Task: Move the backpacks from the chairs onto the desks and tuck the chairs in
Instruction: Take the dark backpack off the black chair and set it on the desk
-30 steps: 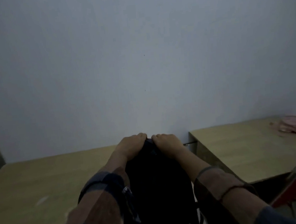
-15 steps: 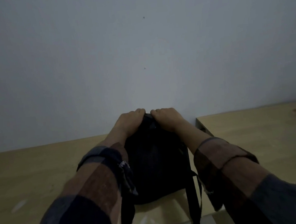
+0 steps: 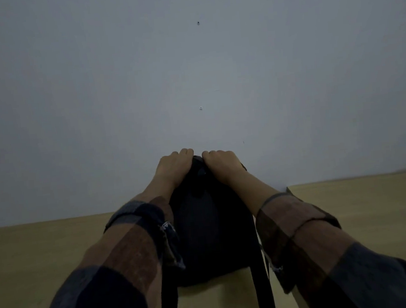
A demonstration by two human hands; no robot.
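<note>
A black backpack point(image 3: 211, 230) stands upright on a light wooden desk point(image 3: 45, 248), its bottom resting on the desktop and its top close to the wall. My left hand point(image 3: 173, 167) and my right hand point(image 3: 222, 162) both grip its top, side by side, fingers curled over it. Two black shoulder straps point(image 3: 263, 284) trail toward me over the desk's near edge. My plaid sleeves hide the bag's sides. No chair is in view.
A plain grey-white wall point(image 3: 190, 80) with two small screw holes rises right behind the desk. A second wooden desk point(image 3: 363, 203) adjoins on the right, with a narrow gap between the two.
The backpack has been lifted from below desk level onto the desktop and pushed toward the wall. The view has moved closer, and the pink bag and red chair at right have left the frame.
</note>
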